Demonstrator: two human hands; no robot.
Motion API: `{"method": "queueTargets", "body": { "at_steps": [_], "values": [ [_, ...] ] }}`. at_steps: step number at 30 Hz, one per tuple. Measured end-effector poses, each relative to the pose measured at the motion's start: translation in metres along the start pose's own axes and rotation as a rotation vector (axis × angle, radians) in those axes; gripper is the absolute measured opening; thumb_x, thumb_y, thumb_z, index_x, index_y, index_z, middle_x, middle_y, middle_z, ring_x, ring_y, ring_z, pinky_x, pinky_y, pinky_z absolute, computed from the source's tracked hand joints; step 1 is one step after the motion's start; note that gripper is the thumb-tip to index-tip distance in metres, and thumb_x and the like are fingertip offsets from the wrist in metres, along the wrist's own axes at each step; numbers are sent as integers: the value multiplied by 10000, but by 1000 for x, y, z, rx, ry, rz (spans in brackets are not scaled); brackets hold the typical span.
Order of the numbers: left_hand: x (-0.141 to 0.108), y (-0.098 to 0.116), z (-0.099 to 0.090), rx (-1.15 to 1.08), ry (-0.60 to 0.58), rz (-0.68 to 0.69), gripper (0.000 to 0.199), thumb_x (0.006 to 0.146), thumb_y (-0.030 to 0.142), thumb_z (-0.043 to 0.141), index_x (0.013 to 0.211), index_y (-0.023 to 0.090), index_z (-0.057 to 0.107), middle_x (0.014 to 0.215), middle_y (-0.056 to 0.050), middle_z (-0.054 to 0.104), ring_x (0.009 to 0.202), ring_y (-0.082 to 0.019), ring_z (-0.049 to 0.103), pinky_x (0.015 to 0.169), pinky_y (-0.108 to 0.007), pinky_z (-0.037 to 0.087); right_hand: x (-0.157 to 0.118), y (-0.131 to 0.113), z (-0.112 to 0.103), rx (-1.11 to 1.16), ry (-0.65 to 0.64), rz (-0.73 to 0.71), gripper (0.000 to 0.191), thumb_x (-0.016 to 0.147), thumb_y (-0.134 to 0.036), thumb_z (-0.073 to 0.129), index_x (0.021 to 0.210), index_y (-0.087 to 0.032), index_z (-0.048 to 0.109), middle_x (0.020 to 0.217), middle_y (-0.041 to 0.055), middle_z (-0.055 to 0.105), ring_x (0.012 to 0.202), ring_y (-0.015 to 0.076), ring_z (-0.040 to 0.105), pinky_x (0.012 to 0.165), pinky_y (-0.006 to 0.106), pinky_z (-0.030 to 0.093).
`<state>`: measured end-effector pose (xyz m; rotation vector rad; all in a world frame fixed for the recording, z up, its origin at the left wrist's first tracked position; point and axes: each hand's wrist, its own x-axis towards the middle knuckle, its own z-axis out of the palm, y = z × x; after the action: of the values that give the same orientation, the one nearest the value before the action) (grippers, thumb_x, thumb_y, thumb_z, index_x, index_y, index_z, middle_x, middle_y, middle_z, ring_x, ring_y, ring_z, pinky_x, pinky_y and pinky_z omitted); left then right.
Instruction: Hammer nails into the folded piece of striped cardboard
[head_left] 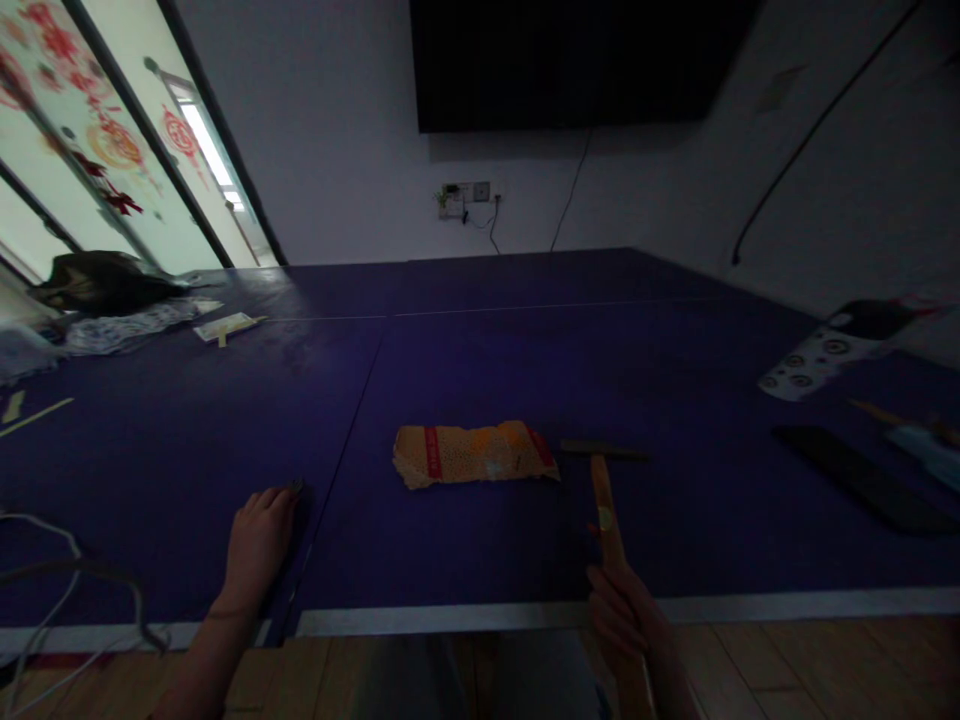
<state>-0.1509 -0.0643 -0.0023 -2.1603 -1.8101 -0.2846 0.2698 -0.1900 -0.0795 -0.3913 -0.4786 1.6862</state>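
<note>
My right hand (621, 612) is wrapped round the wooden handle of a hammer (606, 505), near the table's front edge. The hammer's narrow metal head lies crosswise at the far end of the handle, just above or on the purple table. To the left of that head is a crumpled brown paper packet (472, 454) with red bands and an orange print. My left hand (261, 535) rests on the table further left, its fingers curled closed. A small dark thing (298, 487) shows at the fingertips, too small to name.
The purple table (450, 360) has a seam running front to back. White cables (71, 560) loop at the left front. A black flat object (862, 480) and a patterned pouch (814, 355) lie right. A small white tray (225, 327) and a dark bag (105, 283) are back left.
</note>
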Motion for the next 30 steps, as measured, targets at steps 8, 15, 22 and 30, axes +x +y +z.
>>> {"method": "queueTargets", "body": {
  "at_steps": [8, 15, 22, 30],
  "values": [
    [-4, 0, 5, -91, 88, -21, 382, 857, 309, 294, 869, 121, 626, 809, -126, 675, 749, -246, 602, 649, -320, 454, -1, 0, -4, -48, 30, 18, 177, 773, -286, 616, 948, -260, 609, 412, -153, 273, 242, -16, 25, 206, 66, 229],
    [-5, 5, 1, -4, 24, 99, 297, 826, 212, 357, 889, 153, 641, 817, -100, 686, 748, -241, 602, 655, -328, 440, 2, -3, -4, -43, 22, 39, 179, 762, -285, 618, 937, -248, 603, 401, -147, 282, 221, -4, 93, 204, 75, 223],
    [-4, 8, 2, -44, -17, 191, 292, 815, 194, 369, 916, 155, 639, 926, -116, 666, 812, -239, 597, 695, -334, 455, 4, -7, -5, -36, 0, 84, 140, 765, -264, 619, 904, -266, 620, 397, -153, 281, 237, -14, 32, 215, 79, 254],
    [-4, 8, 7, -200, 31, 208, 325, 868, 317, 358, 861, 182, 654, 874, -85, 661, 812, -209, 594, 751, -321, 460, 5, -8, -2, -7, -35, 85, 129, 776, -232, 610, 892, -282, 633, 402, -148, 308, 232, -20, 29, 206, 67, 240]
  ]
}}
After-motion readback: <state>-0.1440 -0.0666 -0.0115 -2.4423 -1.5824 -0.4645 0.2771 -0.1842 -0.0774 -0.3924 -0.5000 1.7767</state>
